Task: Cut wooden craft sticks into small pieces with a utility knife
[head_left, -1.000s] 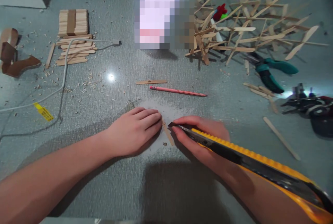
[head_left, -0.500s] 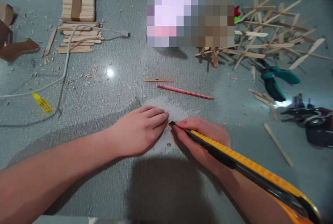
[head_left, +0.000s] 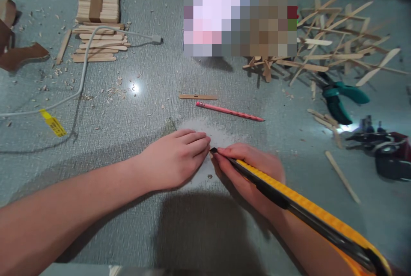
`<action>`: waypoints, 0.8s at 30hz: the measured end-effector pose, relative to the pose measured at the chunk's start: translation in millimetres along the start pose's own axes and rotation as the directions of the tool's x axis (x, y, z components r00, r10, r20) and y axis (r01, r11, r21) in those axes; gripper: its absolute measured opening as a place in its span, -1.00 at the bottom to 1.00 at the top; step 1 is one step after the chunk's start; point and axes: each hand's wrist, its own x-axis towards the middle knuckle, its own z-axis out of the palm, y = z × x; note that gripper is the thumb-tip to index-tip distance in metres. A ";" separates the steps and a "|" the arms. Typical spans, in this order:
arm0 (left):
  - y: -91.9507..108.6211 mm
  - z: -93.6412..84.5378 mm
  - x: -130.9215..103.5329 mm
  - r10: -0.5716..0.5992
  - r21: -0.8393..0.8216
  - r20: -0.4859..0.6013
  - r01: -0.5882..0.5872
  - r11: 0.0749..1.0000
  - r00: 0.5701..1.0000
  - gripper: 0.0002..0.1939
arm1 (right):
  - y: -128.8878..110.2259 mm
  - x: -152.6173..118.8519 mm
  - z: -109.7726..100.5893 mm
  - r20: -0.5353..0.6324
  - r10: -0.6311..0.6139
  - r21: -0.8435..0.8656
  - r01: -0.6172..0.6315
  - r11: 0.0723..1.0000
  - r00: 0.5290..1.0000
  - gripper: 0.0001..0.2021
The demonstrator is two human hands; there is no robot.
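Grasping the yellow utility knife (head_left: 285, 192) close behind its blade (head_left: 213, 150), the right hand (head_left: 260, 158) has thumb and fingers closed in a firm-looking grip. The knife slants back above the forearm (head_left: 305, 241) and looks light and rigid; its ridged edge should resist slipping, so hold the body behind the bare blade. On the tabletop (head_left: 128, 224) between the hands, only a sliver of wooden stick (head_left: 211, 155) shows, probably feather-light, stiff and liable to split, best pinned flat with fingertips clear. The left hand (head_left: 176, 158) lies palm-down beside it; whether that grip presses the stick, I cannot tell.
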 end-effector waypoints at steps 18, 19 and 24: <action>1.3 4.3 0.1 -0.016 -0.001 -0.018 0.016 1.000 1.000 -0.69 | 2.5 -3.0 -0.9 0.021 -0.015 0.020 0.014 1.000 1.000 -0.88; 1.2 4.1 0.4 -0.015 0.003 -0.021 0.015 1.000 1.000 -0.69 | 1.9 -2.5 -1.1 0.026 -0.011 0.025 0.011 1.000 1.000 -0.89; 1.4 3.7 1.6 -0.020 0.007 0.005 0.020 1.000 1.000 -0.73 | 0.4 0.1 -3.3 0.069 0.005 0.027 -0.007 1.000 0.998 -0.86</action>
